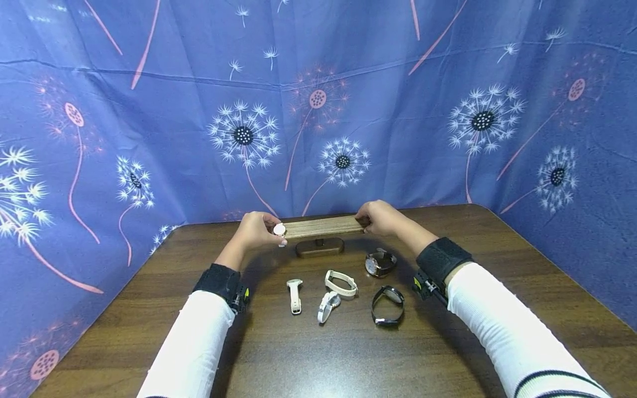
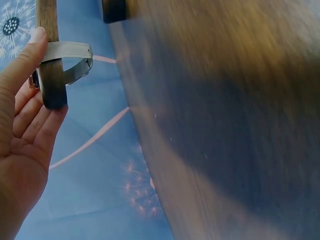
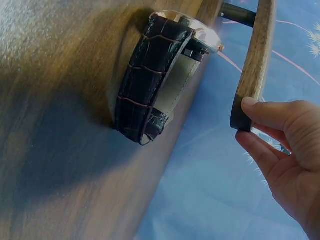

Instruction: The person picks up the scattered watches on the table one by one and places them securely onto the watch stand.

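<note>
Counting six watches (image 1: 340, 284), one stand (image 1: 322, 227)

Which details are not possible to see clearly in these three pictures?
- Watch dials on the table: head view, too small to read.
- Left hand: head view, its fingers partly cover the pale watch on the wooden bar.
- Stand base: left wrist view, cut by the top edge.
- Tabletop: both wrist views, blurred.

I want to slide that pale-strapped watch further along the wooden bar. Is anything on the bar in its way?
Nothing visible is. The pale-strapped watch loops the wooden bar at its left end, by the left hand. The bar is bare up to the right hand, which holds the far end. The other watches lie on the table.
</note>
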`<state>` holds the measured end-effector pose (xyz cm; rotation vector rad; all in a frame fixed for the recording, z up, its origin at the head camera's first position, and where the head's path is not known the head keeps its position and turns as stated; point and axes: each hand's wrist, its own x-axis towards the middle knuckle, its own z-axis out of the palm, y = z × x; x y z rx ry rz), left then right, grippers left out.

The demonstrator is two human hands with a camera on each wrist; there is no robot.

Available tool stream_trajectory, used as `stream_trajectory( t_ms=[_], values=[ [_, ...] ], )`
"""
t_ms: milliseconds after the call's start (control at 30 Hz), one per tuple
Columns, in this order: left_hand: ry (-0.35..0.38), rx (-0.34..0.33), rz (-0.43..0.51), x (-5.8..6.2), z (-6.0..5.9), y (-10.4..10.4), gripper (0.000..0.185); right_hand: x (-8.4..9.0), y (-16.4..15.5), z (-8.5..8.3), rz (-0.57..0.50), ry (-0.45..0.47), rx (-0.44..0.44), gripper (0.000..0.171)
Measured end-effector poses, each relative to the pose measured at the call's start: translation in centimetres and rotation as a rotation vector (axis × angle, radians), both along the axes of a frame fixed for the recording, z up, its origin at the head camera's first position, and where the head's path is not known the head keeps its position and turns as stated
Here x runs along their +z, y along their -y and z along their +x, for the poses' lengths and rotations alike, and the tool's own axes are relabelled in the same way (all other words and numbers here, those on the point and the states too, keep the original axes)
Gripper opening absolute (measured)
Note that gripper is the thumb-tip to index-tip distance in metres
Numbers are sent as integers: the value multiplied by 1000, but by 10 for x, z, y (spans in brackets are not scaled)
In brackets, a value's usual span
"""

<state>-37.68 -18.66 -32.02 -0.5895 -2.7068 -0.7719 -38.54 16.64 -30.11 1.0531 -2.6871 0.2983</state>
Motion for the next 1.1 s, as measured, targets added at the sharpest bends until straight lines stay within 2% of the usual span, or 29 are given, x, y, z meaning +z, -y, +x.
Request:
stream_trajectory(
  t_ms=[300,767,967,1100],
  values=[
    [-12,7,-6,2,2,-6,41,1,1,0,32,-9,-5,35],
    [-24,-2,-58,3,-2,-7,47,-1,-1,-2,30,-10,-2,35],
    [-6,-24,-36,2,-1,-19,51,-1,-1,-1,42,-38,4,34],
    [11,-38,-35,3,-3,-33,53,0,1,0,47,-24,-6,34]
  ],
)
